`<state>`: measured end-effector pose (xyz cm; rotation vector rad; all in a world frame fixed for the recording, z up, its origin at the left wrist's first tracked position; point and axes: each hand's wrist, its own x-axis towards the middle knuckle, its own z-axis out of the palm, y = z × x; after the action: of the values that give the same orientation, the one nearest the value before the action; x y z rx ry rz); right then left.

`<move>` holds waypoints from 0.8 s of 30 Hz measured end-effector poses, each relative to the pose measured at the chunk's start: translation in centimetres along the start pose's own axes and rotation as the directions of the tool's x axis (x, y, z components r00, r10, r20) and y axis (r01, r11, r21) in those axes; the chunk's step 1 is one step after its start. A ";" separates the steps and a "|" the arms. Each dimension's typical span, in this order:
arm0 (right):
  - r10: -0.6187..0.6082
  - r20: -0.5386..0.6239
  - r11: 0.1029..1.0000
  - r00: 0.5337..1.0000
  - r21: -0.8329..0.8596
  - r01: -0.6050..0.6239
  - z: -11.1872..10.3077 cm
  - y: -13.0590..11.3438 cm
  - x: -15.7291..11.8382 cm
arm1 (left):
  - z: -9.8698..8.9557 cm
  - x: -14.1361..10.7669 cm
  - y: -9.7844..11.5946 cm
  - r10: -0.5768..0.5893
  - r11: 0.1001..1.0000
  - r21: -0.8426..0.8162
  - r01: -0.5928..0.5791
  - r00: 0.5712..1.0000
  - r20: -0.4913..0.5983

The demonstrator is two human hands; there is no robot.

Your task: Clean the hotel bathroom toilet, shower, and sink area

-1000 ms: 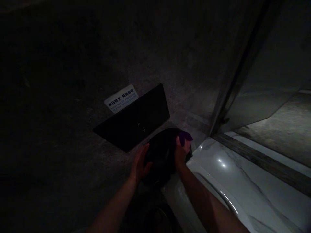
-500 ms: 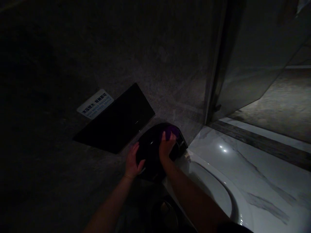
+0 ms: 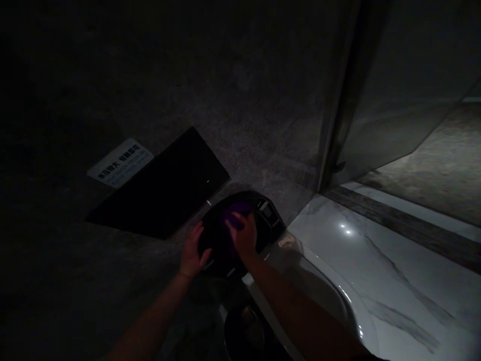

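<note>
My right hand [image 3: 244, 235] has its fingers bent onto a dark purple cloth [image 3: 240, 208], pressing it against the top of a glossy black rounded housing [image 3: 221, 250]. At the housing's left edge rests my left hand [image 3: 193, 250], thumb and fingers apart, with nothing held in it. The housing stands close to the dark wall, at the back end of a white toilet bowl [image 3: 326, 281]. Small pale-edged details show on its right end. Part of the cloth is hidden under my right hand, and the dim light hides its outline.
A black slanted panel [image 3: 169, 185] is on the grey wall, with a white printed sign [image 3: 120, 163] beside it. Below the housing is a round dark bin-like object [image 3: 244, 333]. White marbled floor [image 3: 379, 250] lies right of the bowl, near a partition door [image 3: 398, 100].
My right hand and the purple cloth have moved left across the housing, uncovering its right end. My left hand stays at the left edge; the view has shifted slightly.
</note>
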<state>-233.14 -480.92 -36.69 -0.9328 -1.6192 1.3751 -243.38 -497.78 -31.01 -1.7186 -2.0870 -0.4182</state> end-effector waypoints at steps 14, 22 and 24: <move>-0.144 0.513 0.980 0.846 -0.047 0.195 4.0 5.5 -14.1 | 0.2 -0.2 -0.7 0.033 0.999 -0.014 -0.034 0.999 -0.037; 0.303 -0.255 0.949 0.918 0.172 -0.265 7.4 5.5 -4.8 | 0.7 -0.4 -0.9 0.052 0.997 -0.060 -0.057 0.995 -0.080; 0.034 -0.093 0.994 0.995 0.105 -0.024 8.4 5.5 -6.5 | 0.8 -0.4 -0.9 0.060 0.995 -0.074 -0.066 0.994 -0.088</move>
<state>-237.92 -489.45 -43.61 -0.9485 -1.4550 1.4001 -244.27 -497.91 -31.82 -1.7723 -1.9743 -0.5502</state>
